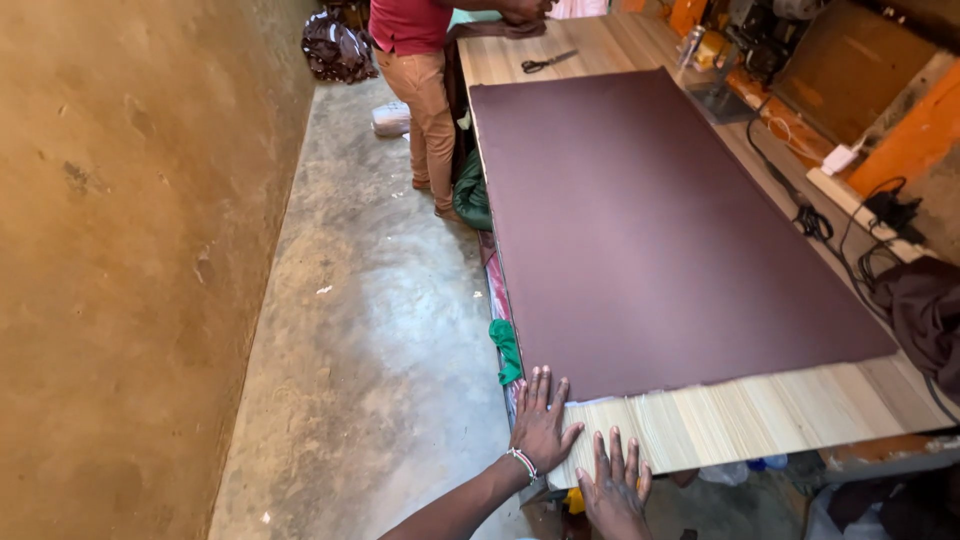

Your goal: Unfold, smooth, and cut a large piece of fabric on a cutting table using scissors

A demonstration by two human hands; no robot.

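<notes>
A large maroon sheet of fabric point(650, 230) lies flat over a long wooden table point(760, 415). My left hand point(542, 420) rests flat, fingers spread, at the sheet's near left corner, partly on the bare wood. My right hand point(615, 485) lies flat with fingers apart on the table's near edge, just below the sheet. Neither hand holds anything. A beaded bracelet point(522, 463) circles my left wrist.
Another person in a red shirt and tan trousers point(425, 90) stands at the table's far left. Scissors point(547, 62) lie at the far end. Cables and a charger point(850, 200) run along the right edge, beside dark cloth point(925, 310). A green cloth scrap point(505, 350) hangs off the left side.
</notes>
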